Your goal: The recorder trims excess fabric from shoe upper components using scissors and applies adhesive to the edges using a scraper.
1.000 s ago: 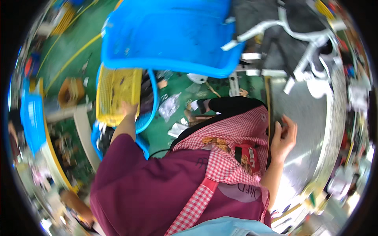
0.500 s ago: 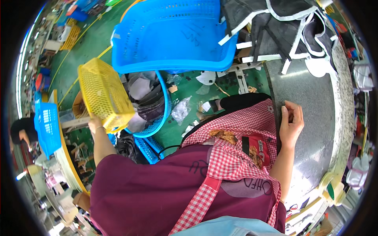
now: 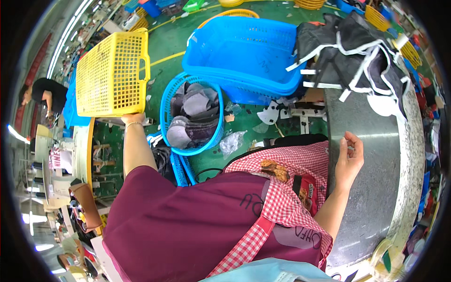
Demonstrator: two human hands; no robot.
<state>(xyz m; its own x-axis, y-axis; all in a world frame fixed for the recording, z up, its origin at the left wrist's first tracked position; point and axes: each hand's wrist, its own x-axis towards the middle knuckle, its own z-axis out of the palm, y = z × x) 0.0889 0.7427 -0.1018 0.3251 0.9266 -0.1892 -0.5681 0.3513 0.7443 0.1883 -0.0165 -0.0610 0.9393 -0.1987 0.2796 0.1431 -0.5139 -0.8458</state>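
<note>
My left hand [image 3: 133, 118] grips the lower edge of a yellow perforated plastic basket [image 3: 112, 75], held up on its side at arm's length to the left; most of its fingers are hidden behind the rim. Over the near part of the grey worktable [image 3: 366, 169], my right hand [image 3: 350, 157] is loosely curled, with a gap between thumb and fingers and nothing in it. Ahead of it on the table lies a heap of black fabric pieces with white binding [image 3: 352, 61].
Large stacked blue tubs [image 3: 244, 77] stand ahead. A round blue basket [image 3: 164, 122] holds dark padded cups [image 3: 195, 103]. Scraps and a clear plastic bag [image 3: 232, 142] litter the green floor. At the far left a person in black [image 3: 56, 94] bends near a blue basket.
My left hand has raised the yellow basket and swung it outward to the left, turning it. My right hand stays over the table, its fingers slightly shifted. The view has turned left.
</note>
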